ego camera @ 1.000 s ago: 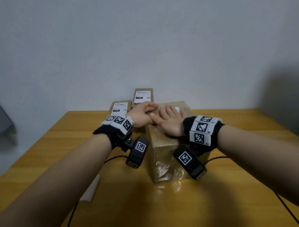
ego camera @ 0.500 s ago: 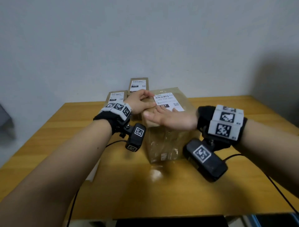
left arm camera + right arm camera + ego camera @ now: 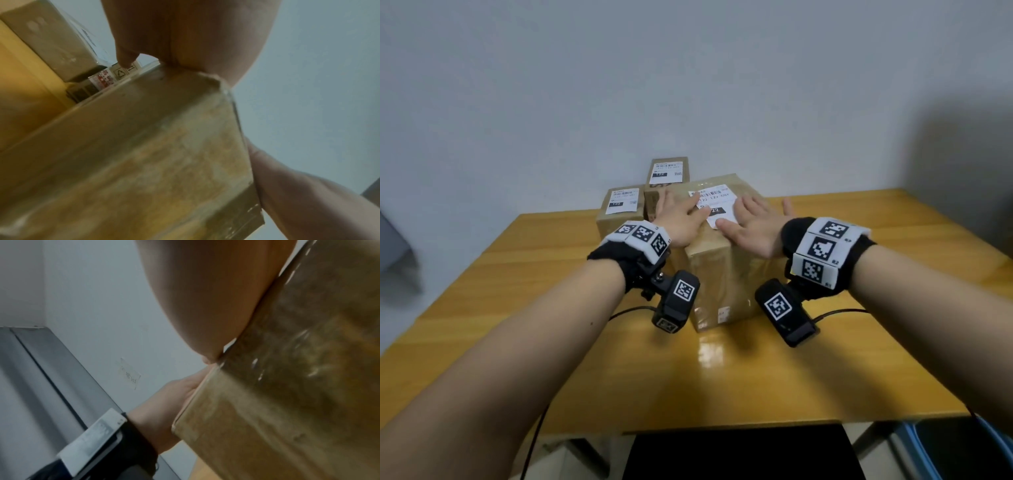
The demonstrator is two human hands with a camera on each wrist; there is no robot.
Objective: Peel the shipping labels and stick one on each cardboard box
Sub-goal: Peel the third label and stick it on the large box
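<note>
On top of the big cardboard box (image 3: 722, 274) at the table's (image 3: 859, 359) middle sits the white shipping label (image 3: 714, 205), left hand (image 3: 681, 219) and right hand (image 3: 751, 224) both flat, fingers straight, pressing its edges, two smaller labelled boxes (image 3: 621, 207) just behind.

Both forearms reach forward, wrists banded. The left hand (image 3: 681, 219) lies flat, fingers straight and angled rightward; the right hand (image 3: 751, 224) lies flat beside it, fingers spread, palm down.
</note>
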